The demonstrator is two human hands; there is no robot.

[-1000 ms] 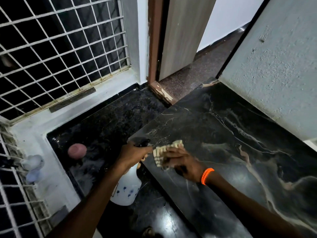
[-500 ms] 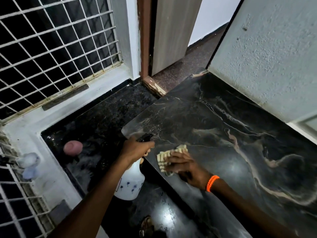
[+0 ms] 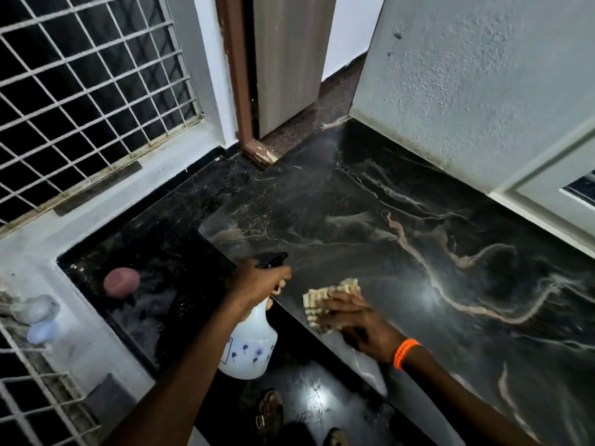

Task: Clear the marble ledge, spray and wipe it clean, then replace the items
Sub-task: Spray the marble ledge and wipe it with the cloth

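Wiping stage, by the look of it; marble ledge (image 3: 402,226) bare of items, dark with pale veins, running from near right away toward the doorway at far centre.

Right hand (image 3: 357,320) pressed flat on a folded pale cloth (image 3: 325,300), fingers spread over it, cloth touching the stone just inside the ledge's near-left edge. Orange band (image 3: 406,353) on that wrist.

Left hand (image 3: 257,281) wrapped around the neck of a white spray bottle (image 3: 249,346), dark nozzle aimed over the ledge, bottle body hanging off the edge above the lower black floor (image 3: 154,252). Trigger finger hidden; squeezing or not, cannot tell.

Key relation: unwiped stone lies ahead and right of the cloth, along the ledge's long axis. Right hand nearer, already on the surface; left hand just beside it, at the edge.

Pink round object (image 3: 121,282) on the floor, well apart to the left. Next strokes likely outward, toward the wall (image 3: 483,91).
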